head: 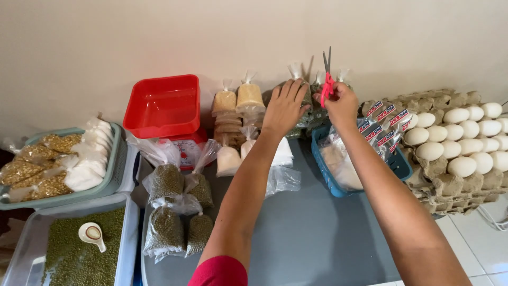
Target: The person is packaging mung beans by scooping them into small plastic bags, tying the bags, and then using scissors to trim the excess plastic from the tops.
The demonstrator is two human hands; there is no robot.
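My right hand (343,104) grips red-handled scissors (327,79) with the blades pointing up against the wall. My left hand (286,106) reaches with spread fingers onto a stack of tied clear bags of green beans (309,114) at the back of the grey table (317,238). The knotted top of one bag (295,70) stands just above my left fingertips, beside the scissors. Both forearms stretch across the table.
A red scale with a red tray (164,106) stands at the back left. Bags of brown sugar (238,103), green bean bags (172,212), a blue basket (338,175), egg trays (460,143), a green basket of bags (58,159) and a tub of beans with a scoop (79,249) surround the hands.
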